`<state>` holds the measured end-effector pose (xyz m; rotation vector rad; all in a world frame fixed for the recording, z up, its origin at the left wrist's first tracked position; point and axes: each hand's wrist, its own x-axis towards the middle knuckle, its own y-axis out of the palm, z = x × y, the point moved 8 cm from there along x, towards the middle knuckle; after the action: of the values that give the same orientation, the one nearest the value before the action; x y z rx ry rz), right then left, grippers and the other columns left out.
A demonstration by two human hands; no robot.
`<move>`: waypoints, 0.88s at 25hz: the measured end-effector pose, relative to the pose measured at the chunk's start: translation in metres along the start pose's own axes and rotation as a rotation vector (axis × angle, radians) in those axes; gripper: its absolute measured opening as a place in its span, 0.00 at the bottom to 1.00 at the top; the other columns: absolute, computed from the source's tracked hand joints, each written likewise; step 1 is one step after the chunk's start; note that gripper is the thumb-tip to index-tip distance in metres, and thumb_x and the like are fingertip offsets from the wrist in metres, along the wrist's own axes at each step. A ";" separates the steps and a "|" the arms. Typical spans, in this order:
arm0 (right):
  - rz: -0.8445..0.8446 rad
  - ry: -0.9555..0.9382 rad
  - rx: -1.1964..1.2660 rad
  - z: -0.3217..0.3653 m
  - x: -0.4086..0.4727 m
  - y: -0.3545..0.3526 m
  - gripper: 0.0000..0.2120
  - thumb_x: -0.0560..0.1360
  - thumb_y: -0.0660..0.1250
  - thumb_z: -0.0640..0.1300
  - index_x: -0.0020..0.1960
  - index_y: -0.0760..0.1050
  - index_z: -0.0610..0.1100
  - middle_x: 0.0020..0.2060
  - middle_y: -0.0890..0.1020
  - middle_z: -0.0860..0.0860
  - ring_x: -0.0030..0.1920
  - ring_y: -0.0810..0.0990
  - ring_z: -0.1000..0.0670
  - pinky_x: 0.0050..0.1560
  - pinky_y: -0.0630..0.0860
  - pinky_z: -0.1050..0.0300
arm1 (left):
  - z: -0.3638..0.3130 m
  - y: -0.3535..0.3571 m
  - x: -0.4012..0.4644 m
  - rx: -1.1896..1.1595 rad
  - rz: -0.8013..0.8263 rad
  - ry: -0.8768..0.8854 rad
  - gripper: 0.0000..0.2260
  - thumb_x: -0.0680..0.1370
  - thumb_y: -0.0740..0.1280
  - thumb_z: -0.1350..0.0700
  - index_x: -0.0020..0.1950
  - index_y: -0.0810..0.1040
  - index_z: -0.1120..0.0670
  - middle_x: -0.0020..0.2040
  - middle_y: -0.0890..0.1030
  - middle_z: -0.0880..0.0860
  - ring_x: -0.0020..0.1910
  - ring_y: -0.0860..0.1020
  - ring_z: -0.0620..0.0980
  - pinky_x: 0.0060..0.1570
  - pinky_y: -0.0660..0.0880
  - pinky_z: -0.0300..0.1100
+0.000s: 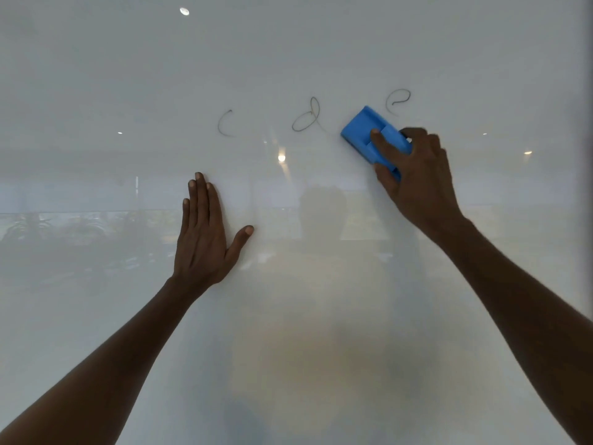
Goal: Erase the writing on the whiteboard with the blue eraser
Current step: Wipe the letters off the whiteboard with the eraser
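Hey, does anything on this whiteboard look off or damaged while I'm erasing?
Nothing stands out. The whiteboard shows three handwritten letters, c, d and e, all unwiped. The right hand grips the blue eraser between d and e; the left hand rests flat on the board.

Likely an office or meeting room. A large glossy whiteboard (128, 75) fills the view. Its sheen mirrors round ceiling lights (184, 11) at eleven o'clock and potted plants (80, 226) at nine.
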<state>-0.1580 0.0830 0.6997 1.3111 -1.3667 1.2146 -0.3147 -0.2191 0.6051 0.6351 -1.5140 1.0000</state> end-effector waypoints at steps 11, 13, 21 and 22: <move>-0.174 0.447 -0.009 -0.061 0.018 -0.022 0.25 0.80 0.61 0.51 0.75 0.62 0.47 0.57 0.70 0.35 0.58 0.69 0.37 0.59 0.71 0.45 | 0.003 -0.001 0.005 -0.002 -0.068 0.014 0.43 0.81 0.54 0.34 0.83 0.44 0.63 0.84 0.43 0.61 0.84 0.41 0.57 0.82 0.42 0.50; -0.198 0.527 -0.015 -0.054 0.020 -0.020 0.25 0.80 0.59 0.52 0.75 0.62 0.47 0.57 0.71 0.36 0.59 0.69 0.37 0.60 0.70 0.47 | 0.003 -0.001 0.004 0.001 -0.083 0.018 0.43 0.82 0.53 0.34 0.83 0.44 0.63 0.84 0.44 0.61 0.84 0.42 0.57 0.82 0.40 0.48; -0.147 0.510 -0.031 0.021 0.055 0.009 0.26 0.81 0.57 0.52 0.76 0.60 0.47 0.61 0.70 0.38 0.62 0.68 0.38 0.61 0.67 0.47 | 0.002 -0.001 0.003 -0.003 -0.090 0.021 0.44 0.81 0.53 0.33 0.83 0.46 0.64 0.85 0.44 0.61 0.84 0.43 0.57 0.83 0.42 0.50; -0.121 0.463 -0.027 0.041 0.063 0.017 0.26 0.80 0.57 0.52 0.76 0.60 0.47 0.62 0.70 0.38 0.62 0.68 0.38 0.61 0.67 0.46 | 0.002 -0.001 0.003 0.000 -0.091 0.020 0.44 0.81 0.53 0.33 0.83 0.46 0.64 0.85 0.44 0.61 0.84 0.42 0.57 0.83 0.42 0.50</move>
<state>-0.1779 0.0319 0.7541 0.9956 -0.9546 1.3101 -0.3156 -0.2213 0.6080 0.6857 -1.4549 0.9347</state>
